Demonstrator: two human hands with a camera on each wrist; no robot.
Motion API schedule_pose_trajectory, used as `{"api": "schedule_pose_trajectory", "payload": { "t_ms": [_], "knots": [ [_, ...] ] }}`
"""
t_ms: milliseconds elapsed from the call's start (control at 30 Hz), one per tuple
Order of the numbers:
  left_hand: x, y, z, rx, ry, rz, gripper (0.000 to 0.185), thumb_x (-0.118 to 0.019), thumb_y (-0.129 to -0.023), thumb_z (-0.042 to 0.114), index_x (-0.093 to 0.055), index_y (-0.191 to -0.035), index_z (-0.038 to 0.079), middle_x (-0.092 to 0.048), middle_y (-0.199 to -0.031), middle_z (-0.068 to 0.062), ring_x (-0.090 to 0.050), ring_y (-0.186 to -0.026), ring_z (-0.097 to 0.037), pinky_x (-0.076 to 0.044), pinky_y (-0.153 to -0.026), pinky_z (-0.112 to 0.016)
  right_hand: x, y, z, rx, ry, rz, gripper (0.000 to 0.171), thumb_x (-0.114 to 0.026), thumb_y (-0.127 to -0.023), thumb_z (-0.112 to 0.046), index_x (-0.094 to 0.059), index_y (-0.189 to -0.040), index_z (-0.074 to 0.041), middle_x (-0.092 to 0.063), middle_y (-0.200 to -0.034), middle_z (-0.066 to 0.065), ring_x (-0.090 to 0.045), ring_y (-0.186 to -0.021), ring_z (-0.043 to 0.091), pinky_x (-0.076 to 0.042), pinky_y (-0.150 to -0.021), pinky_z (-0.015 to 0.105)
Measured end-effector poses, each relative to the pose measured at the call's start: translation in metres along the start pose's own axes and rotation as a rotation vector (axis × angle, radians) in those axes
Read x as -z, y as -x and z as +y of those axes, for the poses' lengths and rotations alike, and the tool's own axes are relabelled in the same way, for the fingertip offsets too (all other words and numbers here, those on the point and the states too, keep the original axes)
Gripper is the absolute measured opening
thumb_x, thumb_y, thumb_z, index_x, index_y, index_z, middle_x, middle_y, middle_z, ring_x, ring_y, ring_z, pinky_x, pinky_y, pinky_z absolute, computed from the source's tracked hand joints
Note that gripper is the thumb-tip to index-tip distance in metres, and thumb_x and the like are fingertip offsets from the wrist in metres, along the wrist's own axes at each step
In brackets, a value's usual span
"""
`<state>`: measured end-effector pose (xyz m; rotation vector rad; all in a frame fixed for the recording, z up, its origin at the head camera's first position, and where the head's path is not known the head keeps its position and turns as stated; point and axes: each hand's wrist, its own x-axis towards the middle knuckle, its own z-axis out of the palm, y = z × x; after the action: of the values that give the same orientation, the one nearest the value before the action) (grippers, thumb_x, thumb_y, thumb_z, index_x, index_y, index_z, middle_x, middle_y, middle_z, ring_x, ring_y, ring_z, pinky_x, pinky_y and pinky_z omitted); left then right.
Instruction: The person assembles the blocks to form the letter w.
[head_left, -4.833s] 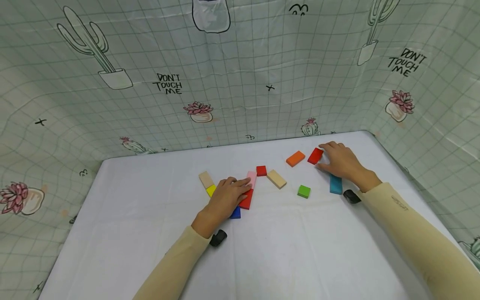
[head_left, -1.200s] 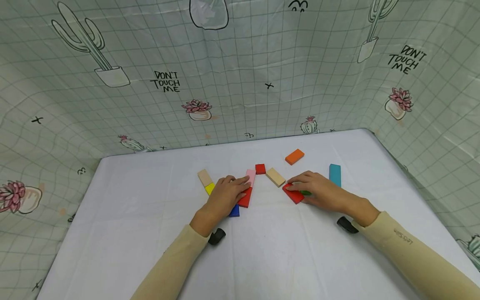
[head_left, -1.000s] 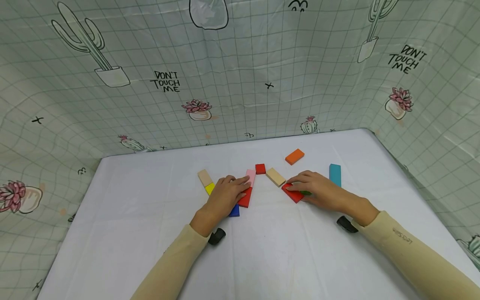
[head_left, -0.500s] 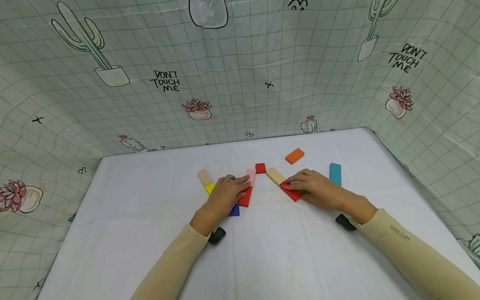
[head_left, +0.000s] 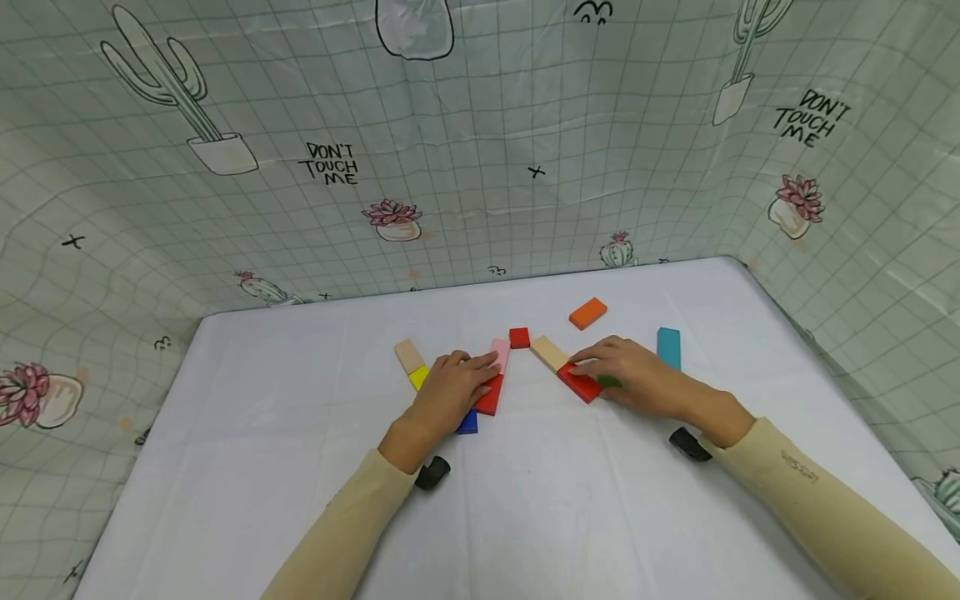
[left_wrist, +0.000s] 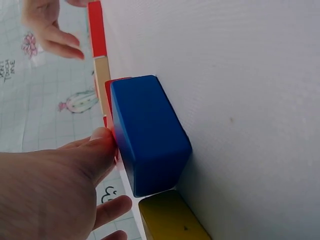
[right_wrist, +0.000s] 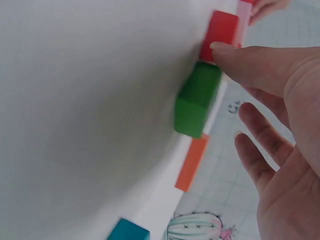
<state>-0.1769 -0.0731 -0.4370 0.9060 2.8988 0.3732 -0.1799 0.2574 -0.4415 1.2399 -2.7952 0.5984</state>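
Observation:
My right hand (head_left: 637,377) pinches a red rectangular block (head_left: 579,382), its end meeting a beige block (head_left: 549,353) to form a slanting line. In the right wrist view the thumb lies on that red block (left_wrist: 97,29), and a green block (right_wrist: 197,102) sits right beside it. My left hand (head_left: 442,398) rests over a group of blocks, fingertips on a pink block (head_left: 501,352) and thumb on another red block (head_left: 490,396). Under and beside it show a blue block (left_wrist: 150,135) and a yellow block (left_wrist: 172,217); the palm hides part of the group.
A small red block (head_left: 519,337) lies between pink and beige blocks. Farther right are an orange block (head_left: 588,313) and a teal block (head_left: 669,348). Another beige block (head_left: 408,356) tops the left group. A patterned curtain (head_left: 480,150) stands behind the white table (head_left: 570,517).
My right hand took the red block from the far right, carried it left and nearer, then slid it up against the beige block's end. My left hand has stayed in place.

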Motion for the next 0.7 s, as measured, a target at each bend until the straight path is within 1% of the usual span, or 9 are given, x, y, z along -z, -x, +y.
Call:
{"api": "schedule_pose_trajectory", "payload": {
  "t_ms": [100,333,567,700],
  "knots": [
    [0.0,0.0,0.0,-0.006,-0.01,0.0,0.045,-0.068,-0.104,0.019,-0.063,-0.148,0.012,-0.055,-0.158,-0.005,-0.053,-0.138,-0.036,-0.041,-0.118,-0.053,0.007,0.002,-0.001,-0.032,-0.01,0.011,0.047,-0.085,-0.083,0.006,-0.075,-0.128,-0.005,-0.069,-0.137,0.013,-0.059,-0.127,0.038,-0.052,-0.104,0.058],
    [-0.001,-0.001,-0.001,-0.037,-0.045,0.017,0.044,-0.069,-0.104,0.02,-0.064,-0.147,0.012,-0.057,-0.156,-0.006,-0.054,-0.136,-0.034,-0.042,-0.118,-0.051,0.019,0.013,0.002,-0.125,0.013,0.032,0.046,-0.085,-0.086,-0.001,-0.073,-0.13,-0.001,-0.069,-0.137,0.014,-0.059,-0.126,0.039,-0.051,-0.103,0.058],
    [0.001,-0.001,0.0,-0.077,-0.132,0.028,0.043,-0.068,-0.104,0.022,-0.064,-0.147,0.014,-0.058,-0.155,-0.007,-0.053,-0.139,-0.033,-0.039,-0.121,-0.049,0.017,0.021,0.006,-0.183,0.021,0.047,0.043,-0.083,-0.088,-0.002,-0.072,-0.129,0.002,-0.069,-0.134,0.016,-0.061,-0.124,0.04,-0.052,-0.103,0.058],
    [0.002,-0.004,0.007,-0.089,-0.171,0.07,0.041,-0.069,-0.104,0.023,-0.066,-0.145,0.016,-0.061,-0.152,-0.006,-0.054,-0.137,-0.031,-0.04,-0.12,-0.046,0.015,0.024,0.005,-0.211,0.019,0.05,0.042,-0.082,-0.089,-0.003,-0.072,-0.13,0.001,-0.069,-0.133,0.016,-0.06,-0.123,0.04,-0.051,-0.104,0.058]
  ]
}}
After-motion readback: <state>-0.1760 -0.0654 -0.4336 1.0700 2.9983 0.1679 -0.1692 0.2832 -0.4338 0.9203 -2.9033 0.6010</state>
